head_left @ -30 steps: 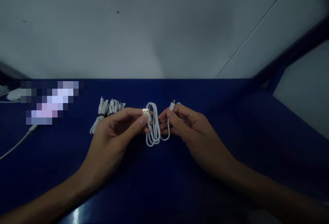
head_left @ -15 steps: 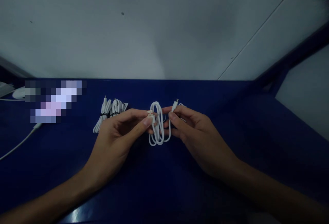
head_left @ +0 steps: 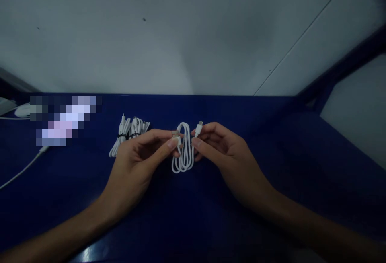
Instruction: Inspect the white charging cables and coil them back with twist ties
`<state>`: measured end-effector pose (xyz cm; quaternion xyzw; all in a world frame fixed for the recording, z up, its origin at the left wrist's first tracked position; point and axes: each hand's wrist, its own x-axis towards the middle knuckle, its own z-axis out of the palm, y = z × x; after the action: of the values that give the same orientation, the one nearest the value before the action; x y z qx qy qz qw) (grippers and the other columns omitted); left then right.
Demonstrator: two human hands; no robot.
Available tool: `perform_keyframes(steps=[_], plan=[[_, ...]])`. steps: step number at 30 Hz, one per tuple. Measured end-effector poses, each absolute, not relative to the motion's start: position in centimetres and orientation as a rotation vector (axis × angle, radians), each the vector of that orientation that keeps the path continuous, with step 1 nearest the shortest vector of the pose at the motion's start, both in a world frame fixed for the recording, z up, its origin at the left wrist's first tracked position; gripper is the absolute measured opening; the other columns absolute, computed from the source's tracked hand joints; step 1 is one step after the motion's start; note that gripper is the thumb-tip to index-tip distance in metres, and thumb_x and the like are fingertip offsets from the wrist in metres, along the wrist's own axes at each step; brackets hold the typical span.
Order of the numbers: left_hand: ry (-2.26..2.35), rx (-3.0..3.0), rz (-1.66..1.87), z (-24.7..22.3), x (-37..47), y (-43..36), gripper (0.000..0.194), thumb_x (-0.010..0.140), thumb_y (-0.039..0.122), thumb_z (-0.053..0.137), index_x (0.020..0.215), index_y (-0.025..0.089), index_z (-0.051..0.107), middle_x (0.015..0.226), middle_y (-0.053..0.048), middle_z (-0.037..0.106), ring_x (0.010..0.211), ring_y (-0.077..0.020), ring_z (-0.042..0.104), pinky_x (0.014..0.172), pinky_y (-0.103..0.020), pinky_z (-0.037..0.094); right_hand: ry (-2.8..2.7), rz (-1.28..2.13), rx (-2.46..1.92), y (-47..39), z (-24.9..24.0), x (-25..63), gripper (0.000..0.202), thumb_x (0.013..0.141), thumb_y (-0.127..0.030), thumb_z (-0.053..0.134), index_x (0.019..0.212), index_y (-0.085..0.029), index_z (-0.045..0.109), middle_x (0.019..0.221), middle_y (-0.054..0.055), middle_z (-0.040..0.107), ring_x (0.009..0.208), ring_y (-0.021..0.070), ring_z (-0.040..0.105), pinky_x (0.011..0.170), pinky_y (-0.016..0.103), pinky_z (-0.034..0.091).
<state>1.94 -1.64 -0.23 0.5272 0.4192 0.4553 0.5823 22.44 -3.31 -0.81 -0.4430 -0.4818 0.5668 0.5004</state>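
Note:
A white USB cable hangs coiled in long loops between my two hands. My left hand pinches it at the large USB plug, thumb in front and fingers behind. The smaller metal-tipped plug points up from my right hand, whose thumb and forefinger grip the cable at that end. Some fingers of both hands are hidden behind the loops. Just beyond my left hand, several bundled white cables lie on the blue table, with black ties around them.
At the left lies a pixelated bright object with a white cord running from it. A white rounded item sits behind it, partly blurred out. A pale wall rises along the table's far edge.
My right hand has moved left, bringing the small plug against the coil. The loose strand on that side is drawn in and the loops sit closer together. My left hand has hardly moved.

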Motion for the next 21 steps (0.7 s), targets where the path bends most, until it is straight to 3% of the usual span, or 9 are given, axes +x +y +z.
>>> perform_keyframes(steps=[6, 13, 21], plan=[[1.012, 1.247, 1.044, -0.3, 2.0, -1.5, 0.013, 0.097, 0.032, 0.090, 0.108, 0.027, 0.092, 0.088, -0.001, 0.084, 0.087, -0.0165, 0.079, 0.084, -0.023, 0.064, -1.287, 1.373, -1.026, -3.5, 0.0, 22.4, 0.008, 0.101, -0.023, 0.082, 0.097, -0.026, 0.076, 0.101, -0.001, 0.080, 0.092, 0.0149, 0.075, 0.080, 0.027, 0.061], [1.022, 1.289, 1.036, -0.3, 2.0, -1.7, 0.015, 0.092, 0.027, 0.093, 0.107, 0.027, 0.091, 0.091, -0.002, 0.086, 0.087, -0.0171, 0.079, 0.082, -0.024, 0.062, -1.316, 1.265, -1.112, -3.5, 0.0, 22.6, 0.014, 0.104, -0.035, 0.081, 0.094, -0.025, 0.080, 0.084, -0.001, 0.074, 0.075, 0.0146, 0.068, 0.067, 0.027, 0.056], [0.971, 1.230, 1.074, -0.4, 1.8, -1.8, 0.015, 0.093, 0.024, 0.092, 0.107, 0.025, 0.090, 0.099, -0.002, 0.088, 0.095, -0.0175, 0.081, 0.091, -0.025, 0.063, -1.364, 1.360, -1.043, -3.3, 0.3, 22.9, 0.013, 0.105, -0.037, 0.079, 0.105, -0.028, 0.089, 0.091, 0.000, 0.077, 0.080, 0.0151, 0.068, 0.068, 0.027, 0.057]])
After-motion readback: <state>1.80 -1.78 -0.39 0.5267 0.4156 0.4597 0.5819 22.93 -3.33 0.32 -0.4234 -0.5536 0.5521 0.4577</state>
